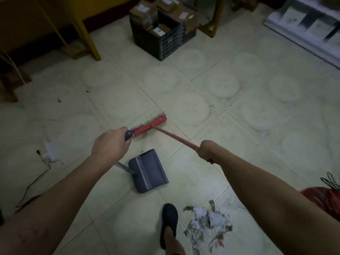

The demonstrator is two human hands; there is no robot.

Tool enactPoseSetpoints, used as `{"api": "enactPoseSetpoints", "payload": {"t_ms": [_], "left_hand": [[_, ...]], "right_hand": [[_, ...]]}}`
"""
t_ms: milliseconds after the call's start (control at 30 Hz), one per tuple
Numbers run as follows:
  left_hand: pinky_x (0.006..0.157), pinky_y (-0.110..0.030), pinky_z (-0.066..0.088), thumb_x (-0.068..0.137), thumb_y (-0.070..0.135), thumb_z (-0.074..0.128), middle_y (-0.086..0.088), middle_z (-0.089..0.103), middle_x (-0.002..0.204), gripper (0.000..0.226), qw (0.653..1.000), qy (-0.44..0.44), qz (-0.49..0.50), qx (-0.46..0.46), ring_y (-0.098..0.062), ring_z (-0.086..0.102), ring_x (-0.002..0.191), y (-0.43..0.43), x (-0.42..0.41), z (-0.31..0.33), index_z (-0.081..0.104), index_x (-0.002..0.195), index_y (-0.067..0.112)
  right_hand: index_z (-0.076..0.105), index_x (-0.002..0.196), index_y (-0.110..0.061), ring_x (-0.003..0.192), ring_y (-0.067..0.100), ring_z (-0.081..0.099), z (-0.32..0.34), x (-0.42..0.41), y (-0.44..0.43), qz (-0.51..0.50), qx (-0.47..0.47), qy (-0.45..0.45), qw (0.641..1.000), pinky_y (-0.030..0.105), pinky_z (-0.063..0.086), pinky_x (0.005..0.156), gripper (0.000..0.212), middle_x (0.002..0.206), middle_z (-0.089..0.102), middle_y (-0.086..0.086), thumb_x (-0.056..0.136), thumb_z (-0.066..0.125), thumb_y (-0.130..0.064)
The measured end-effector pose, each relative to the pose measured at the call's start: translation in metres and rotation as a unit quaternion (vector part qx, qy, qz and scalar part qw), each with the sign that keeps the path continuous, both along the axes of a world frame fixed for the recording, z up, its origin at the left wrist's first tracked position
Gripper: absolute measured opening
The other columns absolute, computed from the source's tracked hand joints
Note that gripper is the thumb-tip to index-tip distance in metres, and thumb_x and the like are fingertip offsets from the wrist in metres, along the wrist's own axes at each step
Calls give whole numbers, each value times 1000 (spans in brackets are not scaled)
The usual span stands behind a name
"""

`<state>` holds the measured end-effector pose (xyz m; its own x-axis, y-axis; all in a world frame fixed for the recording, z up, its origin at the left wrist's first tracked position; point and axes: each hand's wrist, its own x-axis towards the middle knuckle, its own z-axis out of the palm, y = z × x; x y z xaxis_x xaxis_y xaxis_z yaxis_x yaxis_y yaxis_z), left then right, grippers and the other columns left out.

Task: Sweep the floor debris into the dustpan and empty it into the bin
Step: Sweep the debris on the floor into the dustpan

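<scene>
My right hand (208,150) grips the red handle of a broom (152,124); its red head with coloured bristles rests on the tiled floor ahead of me. My left hand (110,143) grips the dark top of the dustpan's long handle. The grey dustpan (148,170) sits flat on the floor below that hand, between my arms. A pile of debris (207,223), torn paper and dark scraps, lies on the floor at the lower right beside my black shoe (169,221). A crumpled white scrap (50,150) lies at the left.
A black crate (156,38) with cardboard boxes stands at the back. Yellow furniture legs (88,37) rise at the back left. A white shelf unit (303,28) runs along the right. A black cord (35,181) trails across the left floor. Something red (323,199) sits at the right edge.
</scene>
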<state>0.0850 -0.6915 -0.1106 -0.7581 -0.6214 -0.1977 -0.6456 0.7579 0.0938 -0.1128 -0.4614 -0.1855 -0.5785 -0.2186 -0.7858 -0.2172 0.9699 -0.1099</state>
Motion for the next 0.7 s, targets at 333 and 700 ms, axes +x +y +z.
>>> {"api": "enactPoseSetpoints", "payload": {"t_ms": [333,700], "left_hand": [[60,-29,40,97,42,49,-3,53,73,26,998,-58,15,-6,-25,52,67,-39,24,3,49,81,21],[54,-25,36,99,37,45,1,50,64,37,995,-98,23,22,-21,55,63,-51,17,4,49,68,18]], "right_hand": [[55,128,-8,66,13,60,-48,14,-29,133,45,9,990,24,54,63,36,83,58,1,95,49,-21],[59,123,-17,62,5,54,-27,-49,68,127,135,69,980,17,42,53,35,79,58,-8,98,46,-37]]}}
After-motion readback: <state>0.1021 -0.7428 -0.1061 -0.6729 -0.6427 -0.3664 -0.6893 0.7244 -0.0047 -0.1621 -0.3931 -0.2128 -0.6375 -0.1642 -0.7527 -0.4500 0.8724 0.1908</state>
